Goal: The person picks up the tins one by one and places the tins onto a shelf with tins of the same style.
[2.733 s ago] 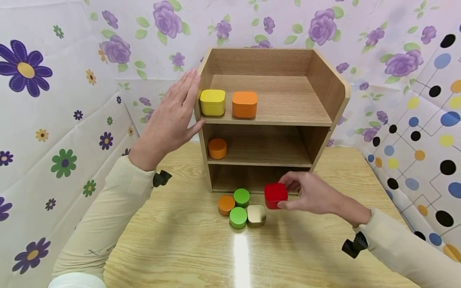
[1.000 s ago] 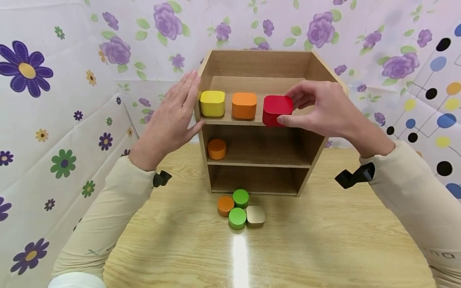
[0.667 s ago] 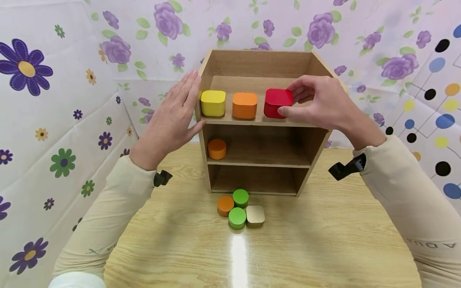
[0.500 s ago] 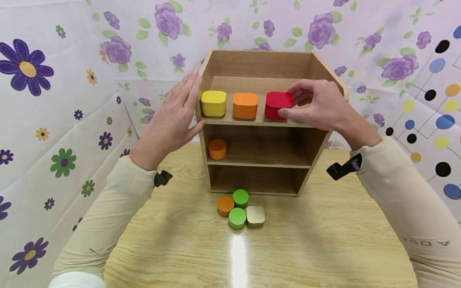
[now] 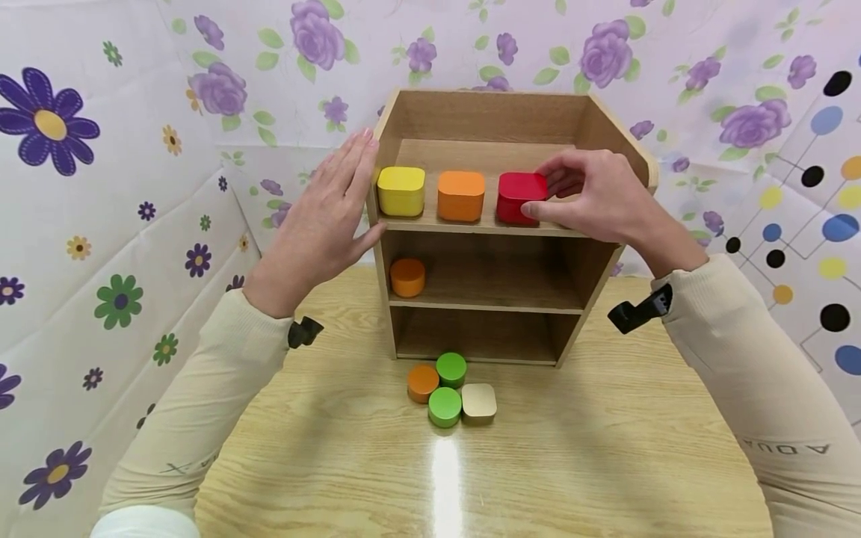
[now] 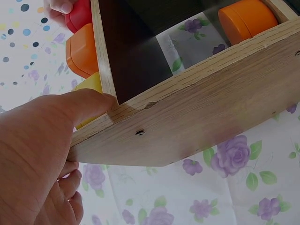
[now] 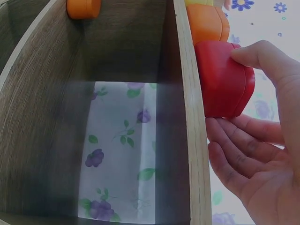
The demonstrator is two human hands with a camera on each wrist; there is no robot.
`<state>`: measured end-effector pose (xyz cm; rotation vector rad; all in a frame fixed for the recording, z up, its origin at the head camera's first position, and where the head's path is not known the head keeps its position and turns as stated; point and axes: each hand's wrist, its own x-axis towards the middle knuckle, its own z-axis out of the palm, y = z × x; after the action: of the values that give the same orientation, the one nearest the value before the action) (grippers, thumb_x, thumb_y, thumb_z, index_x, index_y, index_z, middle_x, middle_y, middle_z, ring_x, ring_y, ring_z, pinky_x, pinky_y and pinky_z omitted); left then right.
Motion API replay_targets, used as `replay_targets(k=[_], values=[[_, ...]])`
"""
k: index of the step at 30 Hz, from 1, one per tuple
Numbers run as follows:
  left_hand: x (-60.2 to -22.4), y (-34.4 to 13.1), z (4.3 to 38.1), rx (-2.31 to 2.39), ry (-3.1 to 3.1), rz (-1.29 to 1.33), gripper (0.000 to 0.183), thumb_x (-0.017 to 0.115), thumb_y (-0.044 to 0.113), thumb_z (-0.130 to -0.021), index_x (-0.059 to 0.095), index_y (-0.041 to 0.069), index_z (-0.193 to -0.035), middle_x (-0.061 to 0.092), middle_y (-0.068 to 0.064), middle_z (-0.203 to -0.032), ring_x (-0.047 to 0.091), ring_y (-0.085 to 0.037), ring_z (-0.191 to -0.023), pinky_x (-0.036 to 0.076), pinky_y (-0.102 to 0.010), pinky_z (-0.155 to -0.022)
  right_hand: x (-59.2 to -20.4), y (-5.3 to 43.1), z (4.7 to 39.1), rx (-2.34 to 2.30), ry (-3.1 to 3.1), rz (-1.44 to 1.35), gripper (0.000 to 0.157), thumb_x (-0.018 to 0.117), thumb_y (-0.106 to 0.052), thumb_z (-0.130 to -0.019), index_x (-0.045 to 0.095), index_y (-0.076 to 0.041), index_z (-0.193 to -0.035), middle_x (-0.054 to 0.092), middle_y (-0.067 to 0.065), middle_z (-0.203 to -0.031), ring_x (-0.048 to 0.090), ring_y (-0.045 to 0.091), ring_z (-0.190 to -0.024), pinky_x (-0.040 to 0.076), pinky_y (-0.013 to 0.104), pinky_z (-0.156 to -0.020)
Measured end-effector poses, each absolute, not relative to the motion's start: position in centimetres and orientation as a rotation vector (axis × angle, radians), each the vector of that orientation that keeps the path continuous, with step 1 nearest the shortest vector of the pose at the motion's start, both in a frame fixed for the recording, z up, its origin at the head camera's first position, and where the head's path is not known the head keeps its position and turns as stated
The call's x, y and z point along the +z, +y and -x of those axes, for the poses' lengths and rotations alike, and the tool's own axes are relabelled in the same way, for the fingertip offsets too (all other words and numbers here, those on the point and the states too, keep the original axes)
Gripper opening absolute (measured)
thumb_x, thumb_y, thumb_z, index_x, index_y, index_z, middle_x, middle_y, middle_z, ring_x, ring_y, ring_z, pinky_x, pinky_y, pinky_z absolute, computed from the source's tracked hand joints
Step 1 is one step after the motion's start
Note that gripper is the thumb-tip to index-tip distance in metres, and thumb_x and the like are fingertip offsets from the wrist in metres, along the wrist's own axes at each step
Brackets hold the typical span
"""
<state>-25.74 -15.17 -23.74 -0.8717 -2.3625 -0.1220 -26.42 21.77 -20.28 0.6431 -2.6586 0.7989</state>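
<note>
My right hand (image 5: 599, 196) pinches a red rounded-square box (image 5: 513, 208) between thumb and fingers. That box sits on the top level of a small wooden shelf (image 5: 491, 230), near its front edge. To its left stand an orange rounded-square box (image 5: 460, 198) and a yellow one (image 5: 401, 193), spaced apart. My left hand (image 5: 319, 213) rests against the shelf's left side, fingers straight, thumb at the front edge beside the yellow box. In the right wrist view, the thumb lies on the red box's (image 7: 225, 79) seamed end, with the fingers on the opposite side.
An orange round box (image 5: 407, 278) occupies the middle level's left end. On the table (image 5: 323, 463), before the shelf, cluster an orange round box (image 5: 423, 382), two green round ones (image 5: 451, 369) and a beige rounded-square box (image 5: 479, 403). Patterned cloth (image 5: 269, 45) lines the back and sides.
My right hand has lifted the red box from in front of the shelf's bottom level and brought it onto the top level, right of the orange one. The left hand stays put.
</note>
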Motion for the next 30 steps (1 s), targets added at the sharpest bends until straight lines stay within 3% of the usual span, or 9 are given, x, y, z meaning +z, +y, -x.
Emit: replay_targets(k=[11, 19, 26, 30], values=[[-23.5, -14.9, 25.6, -0.131, -2.371, 0.869, 0.095, 0.073, 0.021, -0.098, 0.013, -0.005, -0.167, 0.016, -0.023, -0.177, 0.017, -0.038, -0.165, 0.018, -0.051, -0.136, -20.4, 22.2, 26.4, 0.832, -2.683, -0.645, 0.046, 0.078, -0.033, -0.093, 0.072, -0.005, -0.128, 0.076, 0.015, -0.114, 0.072, 0.027, -0.100, 0.049, 0.006, -0.080], [-23.5, -14.9, 25.6, -0.140, -2.367, 0.874, 0.095, 0.075, 0.020, -0.098, 0.014, -0.006, -0.166, 0.017, -0.024, -0.176, 0.018, -0.038, -0.165, 0.017, -0.050, -0.136, -19.7, 22.5, 25.7, 0.878, -2.636, -0.628, 0.056, 0.080, -0.036, -0.091, 0.068, -0.004, -0.136, 0.075, 0.015, -0.126, 0.072, 0.028, -0.113, 0.053, 0.012, -0.096], [-23.6, -15.0, 25.6, -0.137, -2.363, 0.879, 0.096, 0.076, 0.019, -0.097, 0.015, -0.007, -0.166, 0.017, -0.025, -0.176, 0.018, -0.039, -0.164, 0.014, -0.047, -0.137, -19.0, 23.2, 24.6, 0.883, -2.532, -0.674, 0.053, 0.086, -0.028, -0.087, 0.070, -0.005, -0.132, 0.075, 0.013, -0.122, 0.064, -0.008, -0.100, 0.049, 0.004, -0.095], [-23.5, -15.0, 25.6, -0.136, -2.367, 0.879, 0.096, 0.076, 0.019, -0.097, 0.015, -0.007, -0.166, 0.017, -0.025, -0.175, 0.019, -0.039, -0.164, 0.015, -0.047, -0.137, -18.6, 23.4, 23.6, 0.845, -2.509, -0.689, 0.053, 0.088, -0.025, -0.086, 0.070, -0.005, -0.131, 0.075, 0.012, -0.120, 0.061, -0.014, -0.099, 0.049, 0.004, -0.096]])
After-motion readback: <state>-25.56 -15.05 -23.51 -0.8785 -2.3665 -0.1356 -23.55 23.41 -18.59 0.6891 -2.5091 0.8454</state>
